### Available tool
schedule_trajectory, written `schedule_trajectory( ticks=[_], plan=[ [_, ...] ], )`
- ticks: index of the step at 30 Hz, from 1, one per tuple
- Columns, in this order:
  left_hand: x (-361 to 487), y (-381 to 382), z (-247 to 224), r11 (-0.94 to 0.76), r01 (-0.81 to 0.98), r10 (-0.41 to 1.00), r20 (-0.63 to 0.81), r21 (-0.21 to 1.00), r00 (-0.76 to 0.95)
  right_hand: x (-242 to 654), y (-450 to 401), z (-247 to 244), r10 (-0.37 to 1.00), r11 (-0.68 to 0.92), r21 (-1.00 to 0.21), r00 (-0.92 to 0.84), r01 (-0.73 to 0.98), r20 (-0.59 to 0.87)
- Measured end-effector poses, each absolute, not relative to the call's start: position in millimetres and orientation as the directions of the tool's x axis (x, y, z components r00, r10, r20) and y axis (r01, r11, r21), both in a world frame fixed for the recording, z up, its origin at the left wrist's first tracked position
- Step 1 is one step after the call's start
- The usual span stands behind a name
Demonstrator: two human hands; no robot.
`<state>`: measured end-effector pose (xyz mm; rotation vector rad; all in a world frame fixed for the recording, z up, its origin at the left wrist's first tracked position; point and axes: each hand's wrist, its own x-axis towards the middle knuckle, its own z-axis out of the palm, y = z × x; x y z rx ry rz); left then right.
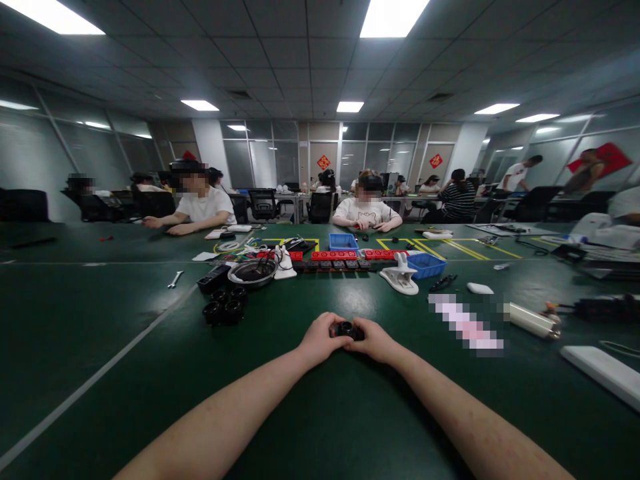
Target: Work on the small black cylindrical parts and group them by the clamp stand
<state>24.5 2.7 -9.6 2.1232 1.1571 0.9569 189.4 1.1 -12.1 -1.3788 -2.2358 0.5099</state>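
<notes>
A small black round part [346,328] is held between both hands, low over the green table [280,427] at the middle of the view. My left hand [323,339] grips it from the left, fingers curled round its far side and thumb at the near side. From the right, my right hand [374,339] closes on the same part, its thumb near the left one. The fingers hide much of the part. Several black cylindrical parts [225,307] stand grouped on the table to the left of the hands.
Beyond the hands lie a round dish [253,272], red strips [333,255], a white clamp [401,277] and a blue tray [427,265]. A wrench [175,279] lies at left, a pale cylinder [533,321] at right. Across the table sits a person [367,210].
</notes>
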Motion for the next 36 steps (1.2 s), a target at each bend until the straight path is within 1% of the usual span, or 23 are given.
schedule_trajectory(
  ticks=[4, 6, 8, 9, 11, 13, 15, 18, 21, 23, 31, 34, 36],
  plan=[
    [29, 2, -12, -0.429, 0.534, 0.903, 0.330, 0.729, 0.275, 176, -4, -16, 0.940, 0.302, -0.324, -0.222, 0.897, 0.260],
    [30, 3, -13, -0.415, 0.540, 0.910, 0.331, 0.732, 0.251, 171, -7, -14, 0.934, 0.280, -0.232, -0.208, 0.932, 0.291],
    [28, 4, -14, -0.428, 0.530, 0.904, 0.339, 0.732, 0.261, 171, -9, -11, 0.921, 0.300, -0.194, -0.230, 0.934, 0.315],
    [27, 5, -13, -0.443, 0.516, 0.896, 0.343, 0.733, 0.282, 172, -9, -9, 0.913, 0.325, -0.201, -0.251, 0.924, 0.322],
    [25, 6, -12, -0.482, 0.475, 0.872, 0.348, 0.736, 0.346, 177, -9, -7, 0.894, 0.401, -0.259, -0.313, 0.879, 0.320],
    [22, 6, -11, -0.522, 0.432, 0.840, 0.355, 0.736, 0.410, 183, -6, -6, 0.866, 0.491, -0.349, -0.404, 0.798, 0.295],
    [21, 6, -10, -0.541, 0.411, 0.822, 0.359, 0.734, 0.442, 190, -3, -6, 0.836, 0.549, -0.442, -0.483, 0.710, 0.262],
    [20, 7, -9, -0.535, 0.412, 0.825, 0.349, 0.738, 0.445, 197, 3, -5, 0.798, 0.572, -0.561, -0.563, 0.598, 0.214],
    [21, 7, -9, -0.531, 0.419, 0.826, 0.339, 0.737, 0.450, 199, 5, -3, 0.770, 0.567, -0.643, -0.609, 0.515, 0.191],
    [21, 7, -9, -0.532, 0.423, 0.825, 0.336, 0.733, 0.455, 199, 5, -2, 0.767, 0.560, -0.661, -0.613, 0.499, 0.187],
    [20, 6, -7, -0.526, 0.439, 0.828, 0.320, 0.728, 0.460, 198, 3, 0, 0.788, 0.544, -0.650, -0.590, 0.531, 0.178],
    [21, 5, -8, -0.514, 0.459, 0.840, 0.319, 0.724, 0.438, 196, 3, -4, 0.826, 0.506, -0.641, -0.539, 0.577, 0.167],
    [23, 5, -9, -0.502, 0.477, 0.853, 0.323, 0.721, 0.410, 193, 3, -8, 0.867, 0.466, -0.609, -0.469, 0.642, 0.169]
  ],
)
